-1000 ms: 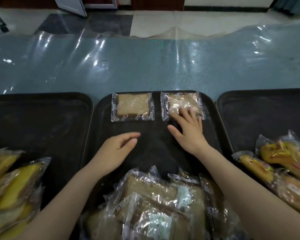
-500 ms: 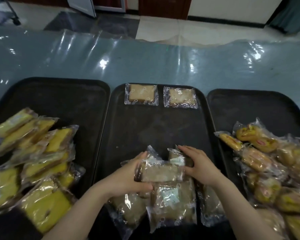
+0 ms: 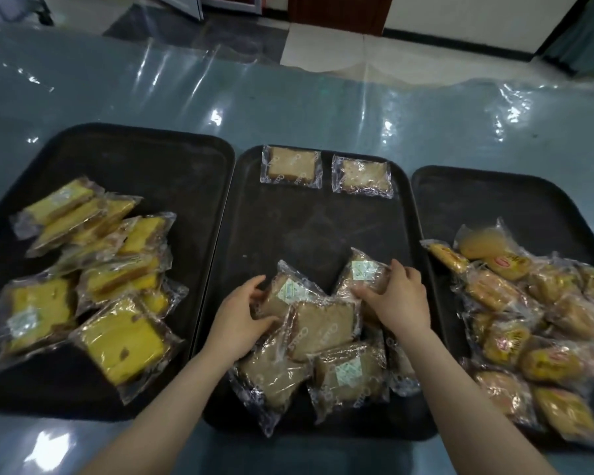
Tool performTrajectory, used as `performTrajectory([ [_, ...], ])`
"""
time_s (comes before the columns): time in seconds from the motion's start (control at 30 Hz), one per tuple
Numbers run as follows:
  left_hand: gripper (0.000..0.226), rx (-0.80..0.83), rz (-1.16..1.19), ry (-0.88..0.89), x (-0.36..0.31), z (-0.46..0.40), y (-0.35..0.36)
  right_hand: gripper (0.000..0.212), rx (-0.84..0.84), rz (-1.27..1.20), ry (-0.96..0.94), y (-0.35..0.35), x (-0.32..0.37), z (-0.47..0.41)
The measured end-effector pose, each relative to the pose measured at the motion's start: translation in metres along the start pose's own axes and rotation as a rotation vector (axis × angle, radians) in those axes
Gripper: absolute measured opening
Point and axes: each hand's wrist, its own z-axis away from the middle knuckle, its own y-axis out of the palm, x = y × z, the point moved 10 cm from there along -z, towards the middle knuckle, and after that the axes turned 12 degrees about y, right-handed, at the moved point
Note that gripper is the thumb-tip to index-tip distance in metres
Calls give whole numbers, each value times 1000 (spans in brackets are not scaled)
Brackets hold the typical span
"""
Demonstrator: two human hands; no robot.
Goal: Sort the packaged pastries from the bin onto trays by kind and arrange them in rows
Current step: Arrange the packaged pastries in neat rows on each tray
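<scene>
Three black rectangular trays sit side by side on the plastic-covered grey counter (image 3: 288, 108): the left tray (image 3: 144, 156), the middle tray (image 3: 288, 228) and the right tray (image 3: 515, 200). Two brown cake slices in clear wrappers (image 3: 291, 166) (image 3: 362, 176) lie in a row at the middle tray's far edge. Near its front a heap of brown wrapped slices (image 3: 323, 351) overlaps too much to count. The left hand (image 3: 239, 320) pinches one slice (image 3: 285, 294); the right hand (image 3: 396, 299) curls around another (image 3: 364, 272). Heaped yellow wrapped cakes (image 3: 93, 286) fill the left tray, golden wrapped buns (image 3: 528, 313) the right, some cut off.

Right tray (image 3: 494, 207) and its pastries (image 3: 535, 323) run off-frame
</scene>
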Motion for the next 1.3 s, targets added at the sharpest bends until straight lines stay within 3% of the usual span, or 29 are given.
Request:
performTrajectory([
  [0.13,58,-109,31,-35,8,-7,-10,117,6,-70,97,-6,1,-18],
  [0.23,46,-221,81,-88,14,-23,-37,99,-38,-198,97,-17,10,-34],
  [0.33,45,-365,-17,-86,9,-56,-76,78,-99,-401,60,-31,25,-52],
  [0.4,46,-403,-137,-18,-9,-85,-91,79,-161,-496,32,-44,36,-68],
  [0.57,41,-275,-561,367,-73,-134,-61,96,-315,-649,-36,-86,59,-107],
  [0.67,33,-402,-644,586,-101,-133,-45,93,-442,-488,-324,-106,93,-101],
  [0.77,31,-427,-686,757,-112,-129,-24,91,-437,-72,-682,-78,132,-74],
  [0.83,43,-232,-709,714,-95,-135,3,95,-264,175,-777,-35,133,-67],
  [0.9,62,52,-673,528,-57,-139,31,85,-109,328,-776,2,118,-67],
  [1.0,74,271,-652,364,-9,-133,51,76,-55,390,-651,23,90,-76],
  [1.13,80,237,-711,284,2,-134,48,54,-47,382,-502,32,71,-86],
  [1.3,76,90,-771,155,-4,-165,42,56,21,325,-483,40,81,-104],
])
